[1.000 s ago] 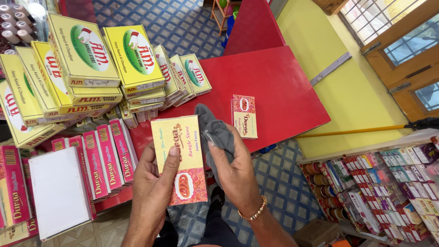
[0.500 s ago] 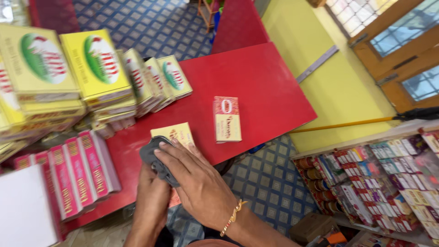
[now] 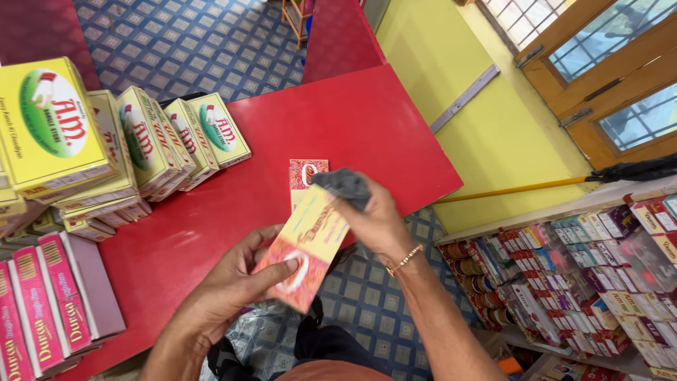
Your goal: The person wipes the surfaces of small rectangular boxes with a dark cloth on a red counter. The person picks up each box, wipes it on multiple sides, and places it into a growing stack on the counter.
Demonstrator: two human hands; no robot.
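My left hand [image 3: 240, 279] grips the near end of a flat yellow and red patterned box [image 3: 307, 243], held tilted above the front edge of the red counter [image 3: 338, 120]. At the box's far end my right hand [image 3: 374, 219] is closed on a bunched grey cloth [image 3: 343, 185] pressed against it. A gold bracelet sits on that wrist. A second box of the same kind [image 3: 305, 175] lies flat on the counter, mostly hidden behind the held box and the cloth.
Yellow boxes with green ovals [image 3: 141, 141] are stacked and leaning at the counter's left. Pink boxes [image 3: 49, 303] stand in a row at lower left. Shelves of small boxes [image 3: 599, 268] fill the right. A yellow wall and wooden door lie beyond.
The right hand swept the cloth from the near left part of the box up to its far end. The box has turned diagonal. The view shifted right.
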